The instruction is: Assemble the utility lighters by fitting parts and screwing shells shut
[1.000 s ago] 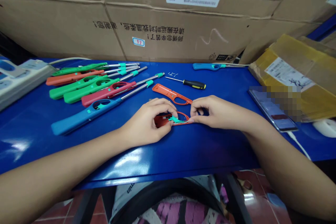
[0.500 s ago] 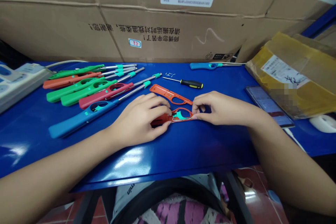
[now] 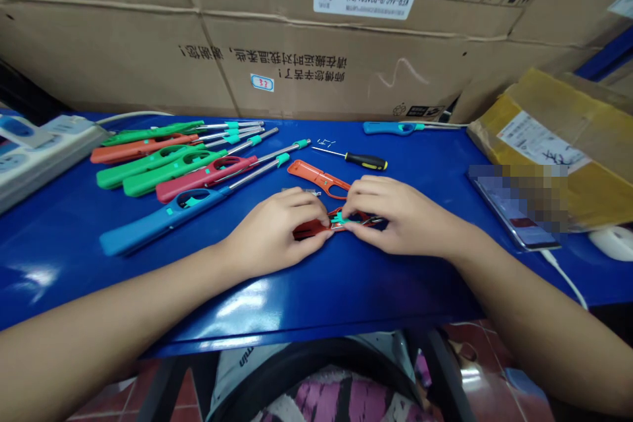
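Observation:
My left hand (image 3: 277,227) and my right hand (image 3: 395,217) are both closed on an opened red lighter body (image 3: 309,229) with a teal trigger (image 3: 340,217), held flat on the blue table (image 3: 346,283). My right fingers cover its front half. Just behind lies its separate orange shell half (image 3: 316,178).
Several long green, orange, red and blue lighters (image 3: 178,165) lie at the left. A black-handled screwdriver (image 3: 363,159) and a blue lighter (image 3: 395,127) lie farther back. A phone (image 3: 514,208), a yellow parcel (image 3: 558,138), a power strip (image 3: 34,151) and cardboard boxes (image 3: 297,33) surround the table.
My right hand has slid left along the red lighter body and now covers the trigger loop, close to my left hand.

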A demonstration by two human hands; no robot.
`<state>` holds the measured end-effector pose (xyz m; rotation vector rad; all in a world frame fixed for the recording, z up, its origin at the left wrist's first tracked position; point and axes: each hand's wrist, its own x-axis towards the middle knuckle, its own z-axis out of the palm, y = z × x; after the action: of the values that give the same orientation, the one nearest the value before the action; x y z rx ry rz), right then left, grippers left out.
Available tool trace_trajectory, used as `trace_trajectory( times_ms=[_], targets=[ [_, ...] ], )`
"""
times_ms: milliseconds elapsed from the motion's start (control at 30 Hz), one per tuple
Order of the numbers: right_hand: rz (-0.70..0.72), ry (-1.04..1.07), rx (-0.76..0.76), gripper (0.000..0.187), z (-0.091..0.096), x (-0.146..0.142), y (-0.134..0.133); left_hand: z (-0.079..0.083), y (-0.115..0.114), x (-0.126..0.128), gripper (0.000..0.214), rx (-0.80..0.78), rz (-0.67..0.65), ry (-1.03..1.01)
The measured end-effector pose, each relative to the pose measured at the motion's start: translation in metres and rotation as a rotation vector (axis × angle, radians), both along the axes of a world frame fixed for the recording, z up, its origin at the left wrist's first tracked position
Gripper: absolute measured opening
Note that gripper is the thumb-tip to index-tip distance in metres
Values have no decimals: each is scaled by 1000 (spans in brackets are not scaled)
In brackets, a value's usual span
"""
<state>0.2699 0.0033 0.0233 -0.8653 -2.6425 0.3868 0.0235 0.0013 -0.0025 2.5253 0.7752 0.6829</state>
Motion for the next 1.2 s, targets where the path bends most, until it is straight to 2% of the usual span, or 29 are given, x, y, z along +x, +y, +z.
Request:
trace_trajectory(
  times_ms=[167,300,367,467,567,700,900,1067,1200],
  targets=[
    [20,-5,-30,6,-9,-8,-3,-2,-2,3,11,-13,-2,-43],
    [18,48,-83,6,-13,-9,-3,3,-2,2,13,-17,28,-69],
    [15,59,-102,6,-14,-9,-2,10,3,-4,16,37,61,-52],
    [11,81,-119,5,-17,-9,-2,22,16,-17,22,219,161,71],
    [5,128,-158,4,-18,-10,-2,26,29,-28,24,283,222,172],
    [6,181,-237,5,-16,-11,-3,18,37,-32,25,235,201,263],
    [-14,197,-280,9,-14,-15,-5,8,35,-27,17,123,169,225],
    [-40,207,-279,5,-17,-17,-6,8,33,-24,19,72,198,202],
    [-65,203,-267,6,-16,-19,-6,16,28,-23,23,-6,267,164]
  ],
)
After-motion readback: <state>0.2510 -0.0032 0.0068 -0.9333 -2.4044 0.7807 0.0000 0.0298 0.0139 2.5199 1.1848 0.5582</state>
